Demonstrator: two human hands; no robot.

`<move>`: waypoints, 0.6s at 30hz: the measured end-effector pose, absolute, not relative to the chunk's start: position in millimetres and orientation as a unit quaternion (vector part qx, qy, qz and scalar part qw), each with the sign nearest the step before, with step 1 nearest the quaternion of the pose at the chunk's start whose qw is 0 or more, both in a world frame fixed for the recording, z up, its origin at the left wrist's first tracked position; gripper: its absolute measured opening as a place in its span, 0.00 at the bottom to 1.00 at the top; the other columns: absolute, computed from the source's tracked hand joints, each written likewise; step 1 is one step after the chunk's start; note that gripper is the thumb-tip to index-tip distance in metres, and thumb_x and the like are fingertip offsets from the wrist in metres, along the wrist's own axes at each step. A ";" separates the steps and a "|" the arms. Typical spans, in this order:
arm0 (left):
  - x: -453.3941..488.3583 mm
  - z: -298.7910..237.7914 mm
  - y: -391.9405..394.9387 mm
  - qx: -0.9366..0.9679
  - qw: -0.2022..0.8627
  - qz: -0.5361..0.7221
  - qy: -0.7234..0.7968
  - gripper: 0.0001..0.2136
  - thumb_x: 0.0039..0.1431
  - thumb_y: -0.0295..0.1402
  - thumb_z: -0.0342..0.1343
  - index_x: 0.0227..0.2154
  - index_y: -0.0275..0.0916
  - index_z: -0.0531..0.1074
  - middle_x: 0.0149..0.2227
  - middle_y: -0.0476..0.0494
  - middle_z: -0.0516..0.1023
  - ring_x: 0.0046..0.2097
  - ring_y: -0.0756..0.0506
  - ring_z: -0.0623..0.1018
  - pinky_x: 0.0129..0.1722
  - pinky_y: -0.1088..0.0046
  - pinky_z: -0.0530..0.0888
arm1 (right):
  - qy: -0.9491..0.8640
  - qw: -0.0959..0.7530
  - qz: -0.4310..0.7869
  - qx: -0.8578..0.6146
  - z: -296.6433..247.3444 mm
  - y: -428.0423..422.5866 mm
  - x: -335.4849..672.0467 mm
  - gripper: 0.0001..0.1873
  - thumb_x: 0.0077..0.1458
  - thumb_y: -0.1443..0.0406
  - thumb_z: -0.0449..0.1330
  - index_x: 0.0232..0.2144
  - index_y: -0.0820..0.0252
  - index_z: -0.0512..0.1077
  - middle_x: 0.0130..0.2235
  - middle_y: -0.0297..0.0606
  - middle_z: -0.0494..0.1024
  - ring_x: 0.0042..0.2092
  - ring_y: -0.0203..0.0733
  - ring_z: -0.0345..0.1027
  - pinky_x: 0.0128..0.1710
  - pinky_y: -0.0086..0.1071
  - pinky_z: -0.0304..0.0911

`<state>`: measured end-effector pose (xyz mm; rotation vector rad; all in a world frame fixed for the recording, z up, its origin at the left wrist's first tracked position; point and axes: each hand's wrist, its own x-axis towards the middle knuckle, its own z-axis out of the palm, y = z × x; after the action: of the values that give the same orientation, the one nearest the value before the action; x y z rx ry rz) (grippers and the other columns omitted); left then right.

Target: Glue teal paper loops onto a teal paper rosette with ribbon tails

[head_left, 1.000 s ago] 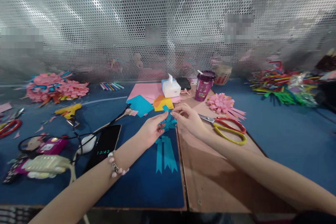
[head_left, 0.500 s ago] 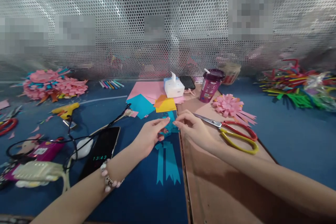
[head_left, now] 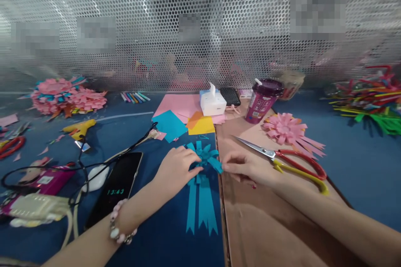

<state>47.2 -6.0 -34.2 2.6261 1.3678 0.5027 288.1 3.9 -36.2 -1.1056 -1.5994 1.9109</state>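
A blue paper flower [head_left: 203, 155] with looped petals lies on the blue table top. My left hand [head_left: 177, 171], back upward, grips its left side, with thumb and fingers partly covering the petals. At the flower's right edge, my right hand [head_left: 242, 167] pinches the end of one blue petal between thumb and fingers. Blue paper strips with notched ends, like ribbon tails [head_left: 203, 206], extend from below the flower toward me. Behind my right hand, scissors [head_left: 272, 153] with red and yellow handles lie on the brown board.
Beyond the flower are blue paper [head_left: 171, 126], yellow paper [head_left: 200, 127] and a tissue pack [head_left: 213, 104]. A purple cup [head_left: 260, 104] stands near a pink paper flower [head_left: 286, 127]. Leftward lie a phone [head_left: 117, 187], cables and a yellow glue gun [head_left: 79, 129]. Perforated metal [head_left: 150, 66] rises behind.
My right hand has shifted right and nearer me, onto a petal at the flower's edge. My left hand has turned palm down. More of the flower shows between them. The view has shifted slightly.
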 end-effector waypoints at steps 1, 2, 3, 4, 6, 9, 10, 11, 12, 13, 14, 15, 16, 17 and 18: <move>47.4 -33.9 -6.0 0.872 0.066 0.162 0.458 0.07 0.58 0.37 0.57 0.35 0.41 0.76 0.38 0.48 0.80 0.40 0.43 0.73 0.39 0.65 0.65 | -0.575 0.187 0.692 -0.395 -34.7 4.4 288.5 0.17 0.51 0.53 0.62 0.30 0.61 0.67 0.18 0.24 0.67 0.12 0.23 0.48 0.09 0.20 0.42; 47.8 -33.4 -6.2 0.871 0.064 0.158 0.461 0.06 0.59 0.37 0.57 0.34 0.41 0.76 0.37 0.48 0.80 0.40 0.43 0.72 0.39 0.65 0.64 | -0.576 0.171 0.696 -0.393 -33.4 4.7 288.6 0.16 0.51 0.53 0.62 0.30 0.61 0.68 0.18 0.24 0.67 0.12 0.23 0.48 0.09 0.20 0.42; 48.2 -32.7 -6.4 0.870 0.063 0.154 0.465 0.06 0.59 0.36 0.56 0.34 0.41 0.76 0.37 0.48 0.80 0.39 0.43 0.72 0.38 0.66 0.64 | -0.578 0.159 0.697 -0.392 -32.4 5.1 288.7 0.16 0.51 0.53 0.62 0.29 0.61 0.68 0.19 0.25 0.68 0.12 0.23 0.48 0.09 0.20 0.42; 48.7 -31.9 -6.6 0.869 0.064 0.152 0.467 0.06 0.59 0.35 0.56 0.33 0.41 0.76 0.36 0.48 0.80 0.39 0.43 0.72 0.38 0.66 0.64 | -0.581 0.153 0.697 -0.392 -31.5 5.3 288.6 0.16 0.51 0.54 0.62 0.29 0.61 0.68 0.19 0.25 0.68 0.12 0.23 0.48 0.09 0.20 0.42; 49.7 -30.4 -6.6 0.863 0.073 0.159 0.474 0.06 0.59 0.34 0.55 0.32 0.41 0.77 0.35 0.49 0.80 0.39 0.43 0.72 0.38 0.65 0.64 | -0.585 0.146 0.694 -0.393 -30.5 5.6 287.9 0.15 0.51 0.54 0.62 0.29 0.61 0.68 0.19 0.25 0.68 0.12 0.23 0.49 0.09 0.20 0.42; 50.8 -29.0 -5.4 0.846 0.106 0.182 0.489 0.06 0.59 0.33 0.56 0.32 0.42 0.77 0.35 0.49 0.81 0.39 0.43 0.72 0.39 0.65 0.65 | -0.589 0.132 0.691 -0.399 -30.4 5.2 285.8 0.15 0.51 0.55 0.61 0.29 0.61 0.68 0.19 0.25 0.68 0.12 0.23 0.49 0.10 0.21 0.43; 50.9 -28.7 -4.8 0.840 0.119 0.191 0.493 0.05 0.58 0.33 0.56 0.32 0.42 0.77 0.35 0.48 0.81 0.38 0.43 0.72 0.40 0.65 0.65 | -0.589 0.129 0.690 -0.400 -30.8 5.0 284.9 0.14 0.51 0.55 0.61 0.30 0.61 0.69 0.19 0.25 0.68 0.12 0.23 0.50 0.10 0.21 0.43; 51.0 -28.5 -4.2 0.835 0.132 0.200 0.496 0.05 0.58 0.33 0.56 0.32 0.42 0.77 0.35 0.48 0.81 0.38 0.43 0.72 0.40 0.65 0.66 | -0.590 0.129 0.689 -0.402 -31.4 4.8 284.0 0.14 0.52 0.55 0.61 0.30 0.60 0.69 0.19 0.25 0.68 0.12 0.23 0.50 0.10 0.21 0.44; 51.0 -28.4 -3.7 0.830 0.144 0.207 0.497 0.05 0.58 0.33 0.56 0.31 0.42 0.77 0.35 0.48 0.81 0.38 0.43 0.72 0.40 0.65 0.66 | -0.590 0.131 0.687 -0.403 -32.2 4.7 283.2 0.14 0.52 0.55 0.61 0.30 0.60 0.69 0.19 0.25 0.68 0.12 0.23 0.50 0.11 0.21 0.44; 50.9 -28.4 -3.3 0.827 0.153 0.214 0.497 0.05 0.58 0.33 0.56 0.31 0.42 0.77 0.35 0.48 0.81 0.38 0.43 0.72 0.40 0.65 0.67 | -0.590 0.136 0.686 -0.404 -33.1 4.7 282.6 0.14 0.52 0.55 0.61 0.30 0.60 0.69 0.20 0.25 0.68 0.13 0.23 0.50 0.11 0.21 0.45; 50.8 -28.3 -3.0 0.824 0.160 0.220 0.497 0.05 0.57 0.32 0.56 0.31 0.42 0.77 0.35 0.48 0.81 0.38 0.43 0.73 0.40 0.65 0.67 | -0.591 0.140 0.685 -0.403 -34.1 4.9 282.1 0.14 0.52 0.54 0.61 0.30 0.60 0.69 0.20 0.25 0.68 0.13 0.23 0.50 0.11 0.21 0.45; 50.6 -28.3 -2.9 0.821 0.165 0.224 0.498 0.05 0.57 0.32 0.56 0.31 0.42 0.77 0.35 0.48 0.81 0.38 0.43 0.73 0.40 0.65 0.67 | -0.591 0.143 0.685 -0.402 -35.2 5.3 281.9 0.15 0.52 0.54 0.61 0.30 0.61 0.69 0.20 0.25 0.68 0.13 0.24 0.50 0.11 0.21 0.46; 50.5 -28.2 -2.9 0.819 0.169 0.227 0.499 0.05 0.57 0.32 0.56 0.31 0.42 0.77 0.35 0.48 0.81 0.37 0.43 0.73 0.40 0.65 0.67 | -0.591 0.144 0.685 -0.400 -36.1 5.8 281.7 0.15 0.52 0.54 0.61 0.30 0.61 0.69 0.20 0.25 0.68 0.13 0.24 0.50 0.11 0.21 0.46; 50.4 -28.1 -3.0 0.817 0.173 0.229 0.500 0.05 0.56 0.32 0.57 0.31 0.42 0.77 0.35 0.48 0.81 0.37 0.43 0.73 0.40 0.65 0.67 | -0.592 0.144 0.687 -0.396 -37.0 6.4 281.6 0.15 0.52 0.54 0.61 0.30 0.61 0.69 0.20 0.25 0.69 0.13 0.24 0.50 0.11 0.21 0.46; 50.4 -27.9 -3.2 0.815 0.177 0.230 0.502 0.05 0.56 0.32 0.57 0.31 0.42 0.77 0.35 0.48 0.81 0.37 0.43 0.73 0.40 0.65 0.67 | -0.593 0.144 0.688 -0.393 -37.6 7.1 281.6 0.15 0.52 0.54 0.61 0.30 0.61 0.68 0.20 0.25 0.69 0.13 0.24 0.50 0.11 0.21 0.45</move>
<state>50.4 -3.2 -27.9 2.3075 1.4202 0.6507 281.6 7.1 -37.6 -1.1322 -1.7092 1.9844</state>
